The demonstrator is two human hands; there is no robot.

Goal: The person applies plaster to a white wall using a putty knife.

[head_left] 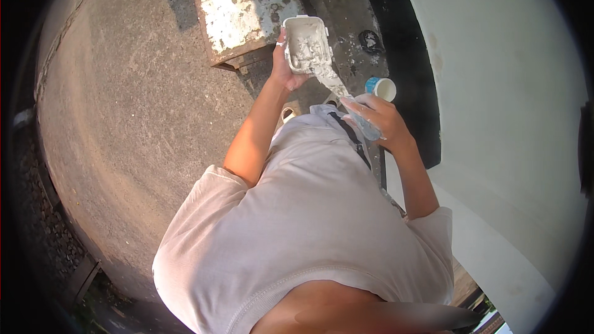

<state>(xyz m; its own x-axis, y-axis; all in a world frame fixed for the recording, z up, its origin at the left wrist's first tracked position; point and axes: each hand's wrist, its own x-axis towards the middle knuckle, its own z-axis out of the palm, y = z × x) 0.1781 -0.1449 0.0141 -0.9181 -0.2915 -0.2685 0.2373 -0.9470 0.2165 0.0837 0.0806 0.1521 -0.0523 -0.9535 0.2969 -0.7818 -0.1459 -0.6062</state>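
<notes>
My left hand point(284, 69) grips a squarish white plastic tub point(305, 19) from its left and lower side, out ahead of my body. White paste point(304, 45) coats the tub's floor and is heaped toward its near edge. In my right hand point(385, 119) is a putty knife, its handle closed in the fingers. The putty knife's blade point(333, 83) is thickly smeared with paste and its tip meets the tub's near right corner. White smears mark the fingers of both hands. Just beyond my right hand stands a white cup point(385, 90) with a blue patch.
A worn box-like stand point(244, 9) with white-splotched top lies past the tub on the left. Concrete ground point(136, 93) spreads to the left. A large pale wall-like surface point(495, 80) with a black band point(405, 55) rises at right. A dark round thing point(370, 42) sits near the band.
</notes>
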